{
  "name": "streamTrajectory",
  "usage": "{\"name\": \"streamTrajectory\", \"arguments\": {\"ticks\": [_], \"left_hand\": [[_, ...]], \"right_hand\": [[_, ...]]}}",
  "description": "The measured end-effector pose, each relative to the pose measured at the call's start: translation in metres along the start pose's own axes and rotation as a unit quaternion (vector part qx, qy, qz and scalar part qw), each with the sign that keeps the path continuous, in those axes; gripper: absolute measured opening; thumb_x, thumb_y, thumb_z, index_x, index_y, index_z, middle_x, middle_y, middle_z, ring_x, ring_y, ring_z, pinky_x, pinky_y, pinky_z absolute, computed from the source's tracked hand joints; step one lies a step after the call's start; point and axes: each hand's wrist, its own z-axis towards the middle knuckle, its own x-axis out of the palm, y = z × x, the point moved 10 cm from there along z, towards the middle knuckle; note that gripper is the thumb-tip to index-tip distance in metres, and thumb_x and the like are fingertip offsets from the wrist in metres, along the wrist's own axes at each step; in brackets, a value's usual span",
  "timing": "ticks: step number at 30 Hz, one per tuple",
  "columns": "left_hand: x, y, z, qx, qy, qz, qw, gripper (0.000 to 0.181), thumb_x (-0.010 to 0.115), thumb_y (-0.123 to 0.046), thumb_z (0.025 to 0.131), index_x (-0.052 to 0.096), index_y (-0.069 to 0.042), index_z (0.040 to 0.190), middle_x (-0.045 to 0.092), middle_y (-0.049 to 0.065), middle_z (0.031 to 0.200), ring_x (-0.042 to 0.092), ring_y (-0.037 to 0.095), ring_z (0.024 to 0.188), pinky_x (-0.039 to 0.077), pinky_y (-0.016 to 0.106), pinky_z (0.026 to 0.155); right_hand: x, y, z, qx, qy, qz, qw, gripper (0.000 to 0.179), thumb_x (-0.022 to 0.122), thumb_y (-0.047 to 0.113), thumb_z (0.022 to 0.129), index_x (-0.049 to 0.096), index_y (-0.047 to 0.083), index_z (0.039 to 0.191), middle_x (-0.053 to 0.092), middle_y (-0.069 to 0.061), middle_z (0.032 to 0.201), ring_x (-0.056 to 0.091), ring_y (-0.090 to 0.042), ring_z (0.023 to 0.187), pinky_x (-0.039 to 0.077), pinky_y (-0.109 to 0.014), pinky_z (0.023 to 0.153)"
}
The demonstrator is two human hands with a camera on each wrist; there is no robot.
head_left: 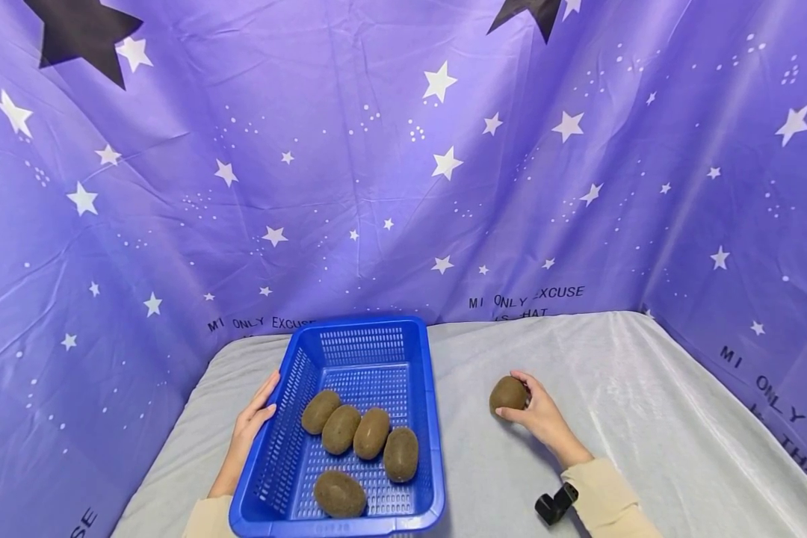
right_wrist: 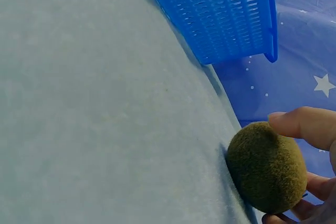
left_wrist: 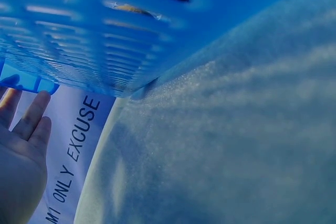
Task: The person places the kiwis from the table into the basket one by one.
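Observation:
A brown fuzzy kiwi [head_left: 508, 397] sits on the cloth to the right of the basket. My right hand [head_left: 543, 415] has its thumb on one side of the kiwi and its fingers on the other. The right wrist view shows the thumb on top of this kiwi [right_wrist: 266, 167], with fingertips beneath its far side. A blue plastic basket [head_left: 434, 418] holds several more kiwis, four of them [head_left: 371, 433] in a row and one [head_left: 339, 494] nearer me. Along the basket's left rim, my left hand [head_left: 247, 427] touches with fairly straight fingers, seen also from the left wrist [left_wrist: 23, 156].
A light grey cloth [head_left: 619, 388] covers the table. Purple star-printed curtains [head_left: 350, 179] hang behind it and on both sides. A small black device [head_left: 555, 504] is at the right wrist, by the beige sleeve [head_left: 608, 497].

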Motion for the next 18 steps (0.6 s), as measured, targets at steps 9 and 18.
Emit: {"name": "streamTrajectory", "arguments": {"ticks": [9, 18], "left_hand": [[0.0007, -0.0027, -0.0002, 0.016, -0.004, -0.002, 0.9999, 0.048, 0.034, -0.011, 0.102, 0.025, 0.000, 0.148, 0.012, 0.016, 0.157, 0.027, -0.008, 0.132, 0.033, 0.011, 0.098], [0.0017, -0.0027, 0.0004, 0.021, 0.009, 0.001, 0.9997, 0.048, 0.034, -0.012, 0.103, 0.022, 0.002, 0.148, 0.011, 0.016, 0.157, 0.025, -0.008, 0.132, 0.031, 0.009, 0.098]], "right_hand": [[-0.0008, -0.0039, 0.0011, -0.012, 0.001, -0.011, 0.9999, 0.077, 0.075, 0.002, 0.076, 0.031, -0.008, 0.139, 0.039, -0.030, 0.135, 0.048, -0.041, 0.116, 0.047, -0.029, 0.085], [-0.0055, -0.0047, 0.0027, -0.024, -0.012, -0.040, 0.9988, 0.074, 0.077, 0.004, 0.074, 0.038, -0.008, 0.135, 0.047, -0.030, 0.127, 0.054, -0.040, 0.107, 0.048, -0.023, 0.079]]}}
